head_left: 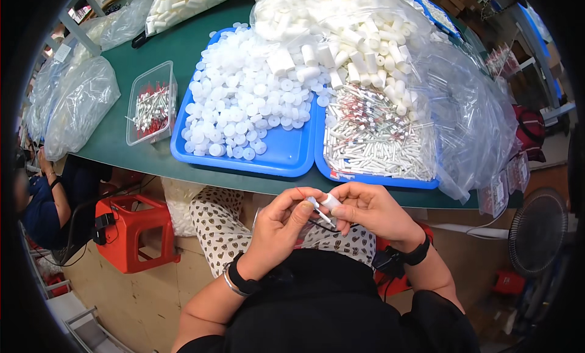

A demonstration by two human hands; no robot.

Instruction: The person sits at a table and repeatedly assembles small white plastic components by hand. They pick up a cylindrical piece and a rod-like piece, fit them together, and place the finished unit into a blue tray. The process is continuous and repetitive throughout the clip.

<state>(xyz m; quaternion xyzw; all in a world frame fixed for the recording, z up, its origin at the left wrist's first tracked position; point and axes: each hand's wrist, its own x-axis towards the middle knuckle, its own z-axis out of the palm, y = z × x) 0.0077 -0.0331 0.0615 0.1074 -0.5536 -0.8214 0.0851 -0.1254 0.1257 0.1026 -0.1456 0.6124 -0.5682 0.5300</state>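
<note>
Just in front of the table edge, both my hands meet over my lap. My left hand point(281, 224) pinches a thin white stick point(323, 217) with a pale, disc-like end piece point(312, 202); a red wire seems to trail from it. Between the thumb and fingers of my right hand point(379, 214) is a short white cylinder point(330, 202), held close beside the stick. Whether the two pieces touch, I cannot tell. A blue tray point(286, 151) holds many translucent round caps point(234, 109). The blue tray to its right point(390, 182) carries thin white sticks with red wires point(378, 152).
White hollow cylinders point(365, 62) spill from a clear bag behind the trays. A clear plastic box point(173, 106) of red-and-white sticks stands left. Plastic bags point(85, 103) lie at the table's left end. Below are a red stool point(131, 231), a black fan point(537, 231) and another person point(52, 213).
</note>
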